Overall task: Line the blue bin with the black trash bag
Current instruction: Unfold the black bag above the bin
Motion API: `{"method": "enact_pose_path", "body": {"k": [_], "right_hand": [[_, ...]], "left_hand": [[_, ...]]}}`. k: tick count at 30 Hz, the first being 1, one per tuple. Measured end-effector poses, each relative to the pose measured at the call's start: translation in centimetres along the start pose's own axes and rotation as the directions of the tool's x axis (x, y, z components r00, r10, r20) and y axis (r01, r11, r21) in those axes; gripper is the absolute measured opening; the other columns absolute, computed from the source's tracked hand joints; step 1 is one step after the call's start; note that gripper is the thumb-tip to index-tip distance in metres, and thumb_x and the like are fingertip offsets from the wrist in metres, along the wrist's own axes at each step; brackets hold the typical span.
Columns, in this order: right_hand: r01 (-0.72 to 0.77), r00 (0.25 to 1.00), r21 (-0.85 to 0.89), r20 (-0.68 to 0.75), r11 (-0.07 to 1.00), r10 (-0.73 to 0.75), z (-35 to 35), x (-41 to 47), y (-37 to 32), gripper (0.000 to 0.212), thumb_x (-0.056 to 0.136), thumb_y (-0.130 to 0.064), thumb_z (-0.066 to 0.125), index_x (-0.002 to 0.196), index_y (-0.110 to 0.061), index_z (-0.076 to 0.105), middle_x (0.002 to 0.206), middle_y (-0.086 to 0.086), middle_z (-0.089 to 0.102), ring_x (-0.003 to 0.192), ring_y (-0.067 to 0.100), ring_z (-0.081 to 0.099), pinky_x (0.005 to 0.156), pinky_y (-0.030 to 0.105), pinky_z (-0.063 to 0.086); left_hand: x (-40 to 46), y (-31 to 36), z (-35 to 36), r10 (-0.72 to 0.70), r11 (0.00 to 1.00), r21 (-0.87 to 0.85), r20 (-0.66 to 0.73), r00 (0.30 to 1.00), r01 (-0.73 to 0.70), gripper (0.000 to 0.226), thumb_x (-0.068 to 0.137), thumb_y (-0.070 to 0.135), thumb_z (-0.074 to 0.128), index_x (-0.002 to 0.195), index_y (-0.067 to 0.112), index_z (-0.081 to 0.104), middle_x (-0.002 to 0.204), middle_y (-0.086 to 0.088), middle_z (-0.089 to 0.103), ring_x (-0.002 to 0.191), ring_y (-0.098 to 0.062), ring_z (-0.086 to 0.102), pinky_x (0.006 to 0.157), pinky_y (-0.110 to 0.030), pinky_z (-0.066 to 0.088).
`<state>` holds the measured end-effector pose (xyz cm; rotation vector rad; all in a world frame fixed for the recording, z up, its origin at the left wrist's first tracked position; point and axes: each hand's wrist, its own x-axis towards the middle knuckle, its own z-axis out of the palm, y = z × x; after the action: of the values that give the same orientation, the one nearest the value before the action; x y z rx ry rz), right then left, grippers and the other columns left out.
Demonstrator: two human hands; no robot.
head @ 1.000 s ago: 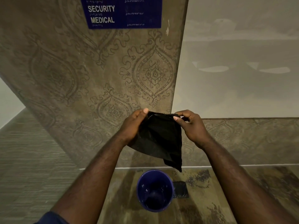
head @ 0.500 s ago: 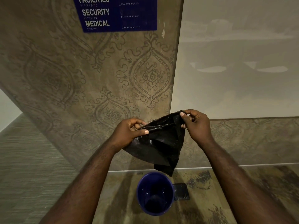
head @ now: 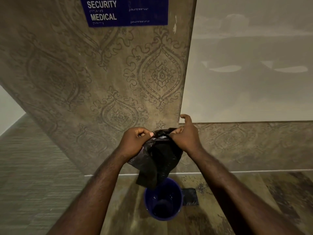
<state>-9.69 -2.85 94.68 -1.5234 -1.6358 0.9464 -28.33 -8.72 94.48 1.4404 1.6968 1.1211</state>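
The black trash bag [head: 157,160] hangs crumpled between my two hands, its lower corner dangling just over the rim of the blue bin [head: 163,200]. My left hand [head: 133,143] pinches the bag's top edge on the left with thumb and curled fingers. At the top edge on the right, my right hand [head: 185,134] grips the plastic, its index finger sticking up. The round bin stands upright on the floor below my hands, its inside dark and bare.
A patterned wall panel rises straight ahead with a blue sign [head: 125,11] reading SECURITY and MEDICAL. A pale glossy wall [head: 254,73] fills the right. A small black folded item [head: 190,196] lies on the floor right of the bin.
My hands have come closer together and lower, bunching the bag's top edge. The flat triangle of plastic has crumpled, and its lower end now hangs to the left above the bin.
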Motion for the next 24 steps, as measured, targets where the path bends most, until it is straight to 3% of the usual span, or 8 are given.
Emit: {"method": "enact_pose_path", "body": {"k": [3, 5, 10, 14, 18, 19, 21, 24], "right_hand": [[0.070, 0.997, -0.106, -0.012, 0.992, -0.071, -0.1, -0.3, 0.5, 0.075, 0.071, -0.011, 0.073, 0.136, -0.023, 0.037, 0.076, -0.002, 0.070, 0.071, 0.013, 0.067, 0.063, 0.028, 0.054], [0.125, 0.992, -0.164, -0.011, 0.979, -0.128, -0.3, -0.6, 0.9, 0.065, 0.075, -0.008, 0.069, 0.131, -0.024, 0.039, 0.074, -0.001, 0.067, 0.068, 0.013, 0.064, 0.058, 0.026, 0.050], [0.375, 0.926, -0.386, 0.109, 0.843, -0.362, -1.0, -2.1, 2.0, 0.029, 0.085, -0.004, 0.059, 0.102, -0.022, 0.044, 0.075, 0.000, 0.062, 0.062, 0.016, 0.058, 0.051, 0.027, 0.044], [0.460, 0.888, -0.548, 0.281, 0.698, -0.364, -2.0, -2.6, 3.4, 0.023, 0.083, -0.013, 0.061, 0.076, -0.023, 0.042, 0.079, -0.002, 0.048, 0.067, 0.018, 0.046, 0.052, 0.026, 0.031], [0.455, 0.887, -0.547, 0.350, 0.703, -0.301, -2.8, -3.0, 4.5, 0.011, 0.081, -0.011, 0.062, 0.081, -0.019, 0.054, 0.087, 0.002, 0.055, 0.075, 0.020, 0.052, 0.062, 0.032, 0.044], [0.444, 0.891, -0.545, 0.354, 0.711, -0.285, -2.9, -3.2, 4.7, 0.014, 0.080, -0.010, 0.060, 0.082, -0.020, 0.051, 0.087, 0.003, 0.055, 0.075, 0.021, 0.052, 0.064, 0.034, 0.045], [0.425, 0.897, -0.548, 0.359, 0.720, -0.256, -3.2, -3.6, 5.2, 0.018, 0.080, -0.009, 0.056, 0.083, -0.023, 0.044, 0.085, 0.003, 0.054, 0.074, 0.022, 0.051, 0.065, 0.038, 0.045], [0.432, 0.891, -0.531, 0.375, 0.729, -0.255, -3.7, -4.1, 6.1, 0.023, 0.077, -0.008, 0.055, 0.078, -0.027, 0.040, 0.084, -0.004, 0.052, 0.075, 0.019, 0.050, 0.064, 0.039, 0.046]], "left_hand": [[0.0, -0.7, -0.2, -0.010, 0.992, 0.127, -0.137, 0.991, 0.027, 0.015, 0.086, 0.019, 0.069, 0.075, 0.010, 0.073, 0.065, -0.003, 0.065, 0.061, -0.007, 0.056, 0.058, -0.009, 0.041], [0.1, -1.1, -0.5, 0.015, 0.978, 0.207, -0.210, 0.978, 0.029, 0.015, 0.086, 0.017, 0.068, 0.073, 0.012, 0.073, 0.063, 0.006, 0.063, 0.060, -0.005, 0.056, 0.054, -0.004, 0.036], [0.2, -1.8, -1.4, 0.053, 0.941, 0.336, -0.277, 0.960, 0.045, 0.007, 0.091, 0.016, 0.062, 0.091, 0.014, 0.069, 0.071, 0.002, 0.063, 0.065, -0.011, 0.059, 0.061, -0.023, 0.044], [0.0, -2.4, -2.5, 0.061, 0.911, 0.408, -0.280, 0.958, 0.061, 0.018, 0.092, 0.013, 0.056, 0.108, 0.018, 0.048, 0.070, 0.000, 0.060, 0.065, -0.015, 0.059, 0.058, -0.028, 0.043], [-0.7, -2.8, -2.9, 0.046, 0.885, 0.460, -0.239, 0.970, 0.071, 0.009, 0.093, 0.017, 0.048, 0.098, 0.020, 0.041, 0.074, -0.002, 0.057, 0.066, -0.017, 0.056, 0.056, -0.028, 0.037], [-0.9, -2.8, -2.8, 0.048, 0.876, 0.477, -0.232, 0.971, 0.071, 0.003, 0.093, 0.019, 0.046, 0.093, 0.020, 0.043, 0.074, 0.000, 0.056, 0.067, -0.016, 0.054, 0.056, -0.028, 0.036], [-1.1, -2.9, -2.6, 0.035, 0.870, 0.486, -0.231, 0.972, 0.084, 0.015, 0.094, 0.018, 0.042, 0.081, 0.018, 0.049, 0.072, 0.001, 0.055, 0.066, -0.014, 0.052, 0.055, -0.027, 0.035], [-1.0, -3.7, -2.9, 0.010, 0.849, 0.521, -0.189, 0.982, 0.092, 0.019, 0.078, 0.006, 0.047, 0.066, 0.014, 0.060, 0.073, -0.003, 0.059, 0.069, -0.021, 0.055, 0.059, -0.028, 0.038]]}}
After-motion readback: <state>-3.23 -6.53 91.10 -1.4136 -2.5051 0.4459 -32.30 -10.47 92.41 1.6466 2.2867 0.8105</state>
